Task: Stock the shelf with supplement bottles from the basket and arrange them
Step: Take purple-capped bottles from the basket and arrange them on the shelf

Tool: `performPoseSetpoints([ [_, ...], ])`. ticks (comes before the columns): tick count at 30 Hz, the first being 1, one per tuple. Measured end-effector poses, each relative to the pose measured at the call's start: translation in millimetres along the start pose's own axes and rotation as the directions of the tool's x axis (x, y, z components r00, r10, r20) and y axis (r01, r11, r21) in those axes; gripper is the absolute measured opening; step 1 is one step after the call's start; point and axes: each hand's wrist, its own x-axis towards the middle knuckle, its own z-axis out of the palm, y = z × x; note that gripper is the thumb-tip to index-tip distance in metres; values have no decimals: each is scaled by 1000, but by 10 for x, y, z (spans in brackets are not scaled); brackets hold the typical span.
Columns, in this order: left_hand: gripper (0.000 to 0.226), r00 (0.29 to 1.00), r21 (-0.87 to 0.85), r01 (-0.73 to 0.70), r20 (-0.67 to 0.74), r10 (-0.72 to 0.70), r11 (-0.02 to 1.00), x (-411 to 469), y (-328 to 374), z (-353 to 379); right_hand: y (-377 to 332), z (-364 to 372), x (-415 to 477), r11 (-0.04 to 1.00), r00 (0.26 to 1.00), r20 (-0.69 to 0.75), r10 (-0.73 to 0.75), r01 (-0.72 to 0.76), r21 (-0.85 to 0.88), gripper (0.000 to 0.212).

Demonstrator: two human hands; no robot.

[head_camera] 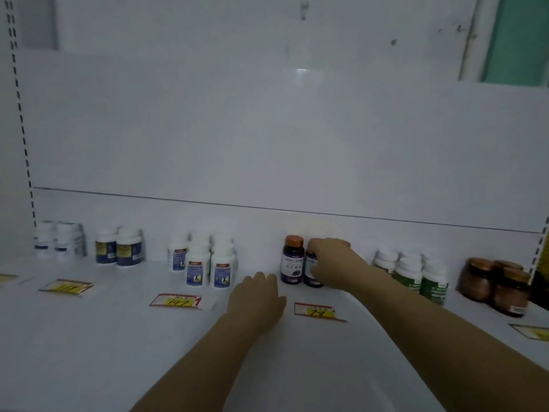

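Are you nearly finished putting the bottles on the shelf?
Partly. Groups like the white bottles and green-label bottles already stand on the shelf. The right hand grips a dark bottle beside the orange-capped bottle; the left hand is empty. The basket isn't visible, so what's left is unknown.

A bare gap on the shelf (pixel 261 257) separates white bottles (pixel 208 263) from dark bottles (pixel 292 260).

Your shelf (pixel 89 337) and its back panel (pixel 267 129) are white. The orange-capped bottle (pixel 292 264) is dark purple with a purple label, and the gripped bottle (pixel 310 275) matches it. White-capped bottles (pixel 198 267) wear blue-and-white labels with a red band. The navy bottles (pixel 129 251) carry yellow patches, and the green-labelled bottles (pixel 408 276) have white caps. The jars (pixel 509 289) are reddish brown. The price tags (pixel 176 301) are yellow with red edges.
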Motion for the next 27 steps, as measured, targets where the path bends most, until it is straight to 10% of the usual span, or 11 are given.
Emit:
performPoseSetpoints([
  [22,65,979,-26,-9,203,14,1000,247,-176,422,-179,264,1015,992,998,64,-21,29,-119,30],
  [27,76,994,-363,97,83,-71,927,245,-179,327,-178,158,805,996,996,19,-86,86,28,31],
])
